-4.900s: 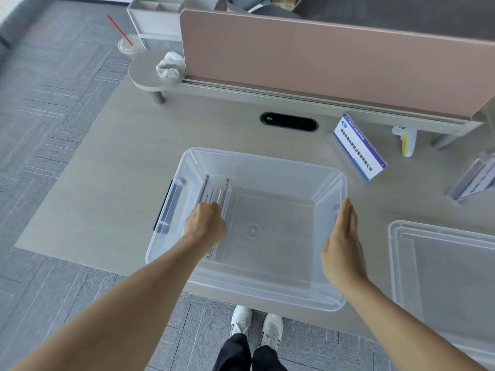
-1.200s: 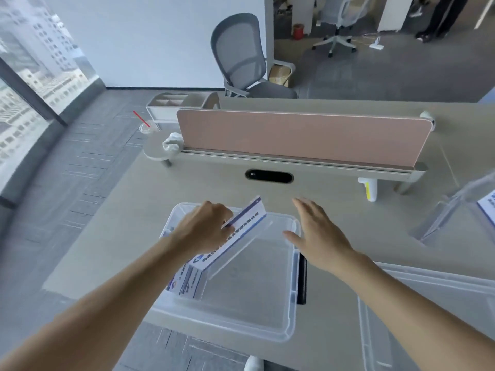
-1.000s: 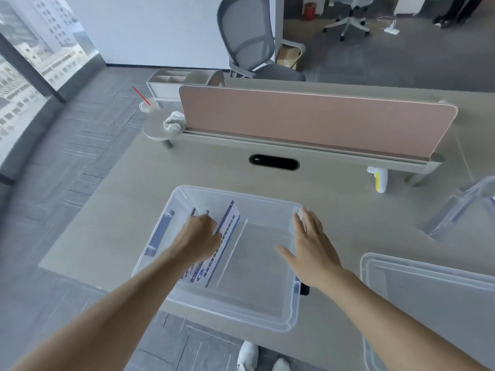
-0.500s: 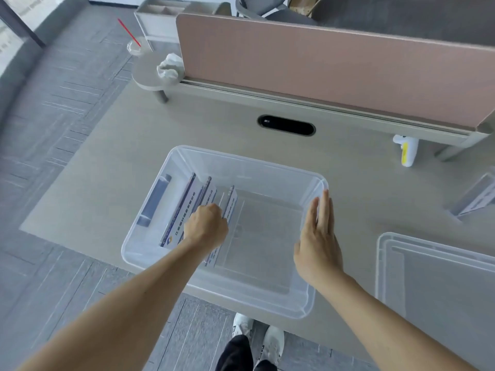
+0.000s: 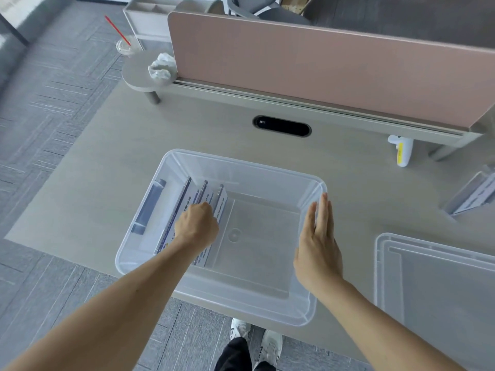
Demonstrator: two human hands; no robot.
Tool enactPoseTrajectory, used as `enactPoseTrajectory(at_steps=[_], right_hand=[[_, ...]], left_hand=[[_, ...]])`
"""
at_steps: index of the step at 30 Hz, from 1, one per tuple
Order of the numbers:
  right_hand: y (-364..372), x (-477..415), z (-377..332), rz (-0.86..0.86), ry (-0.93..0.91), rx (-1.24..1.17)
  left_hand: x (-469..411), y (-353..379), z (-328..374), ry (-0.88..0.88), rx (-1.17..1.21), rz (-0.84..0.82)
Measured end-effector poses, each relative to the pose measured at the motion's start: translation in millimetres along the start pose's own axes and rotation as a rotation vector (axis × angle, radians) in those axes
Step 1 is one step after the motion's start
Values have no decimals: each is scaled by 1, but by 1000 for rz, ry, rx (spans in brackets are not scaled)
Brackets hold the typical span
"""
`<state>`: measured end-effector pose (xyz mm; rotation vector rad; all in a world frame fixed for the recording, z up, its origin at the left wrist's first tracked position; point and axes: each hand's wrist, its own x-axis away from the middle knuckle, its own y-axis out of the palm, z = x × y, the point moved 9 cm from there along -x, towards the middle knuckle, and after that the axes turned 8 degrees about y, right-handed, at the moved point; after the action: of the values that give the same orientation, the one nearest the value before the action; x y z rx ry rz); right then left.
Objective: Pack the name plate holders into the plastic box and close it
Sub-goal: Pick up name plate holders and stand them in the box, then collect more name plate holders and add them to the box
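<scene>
Clear plastic forms the plastic box [image 5: 308, 303], which sits open on the pale wood-grain worktop [image 5: 93, 183] with a grey latch handle on its left end. Along the left side of its floor several name plate holders [image 5: 206, 199] stand on edge, packed side by side; their white inserts carry a blue band and dark printed lines, too small and too steeply angled to read. The left hand [image 5: 197, 227] is inside the box, fingers curled down onto the tops of these holders, closed on them. The right hand [image 5: 318, 245] is flat, fingers straight and together, held against the inner face of the box's right wall and gripping nothing. Another name plate holder [image 5: 474, 195] lies on the worktop well to the right, its print blurred. The clear lid [image 5: 434, 290] lies flat on the worktop just right of the box. A white and yellow bottle [image 5: 401, 151] lies below the pink divider panel [image 5: 321, 70]; its label cannot be read. A dark oval cable port [image 5: 282, 126] sits behind the box, with a small white mark, illegible.
</scene>
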<state>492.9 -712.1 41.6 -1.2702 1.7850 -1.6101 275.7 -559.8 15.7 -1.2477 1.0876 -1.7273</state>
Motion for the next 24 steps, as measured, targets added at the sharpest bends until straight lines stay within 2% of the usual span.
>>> enactPoseTrajectory(at_steps=[10, 16, 19, 24], right_hand=[[3, -1, 1, -6, 0, 23], [-9, 0, 6, -111, -64, 48], [-43, 5, 15, -178, -87, 19], [-147, 8, 64, -102, -34, -5]], left_hand=[[2, -7, 3, 65, -69, -20], [15, -58, 42, 313, -264, 47], [22, -96, 77, 450, -287, 76], [22, -149, 156, 643, -302, 123]])
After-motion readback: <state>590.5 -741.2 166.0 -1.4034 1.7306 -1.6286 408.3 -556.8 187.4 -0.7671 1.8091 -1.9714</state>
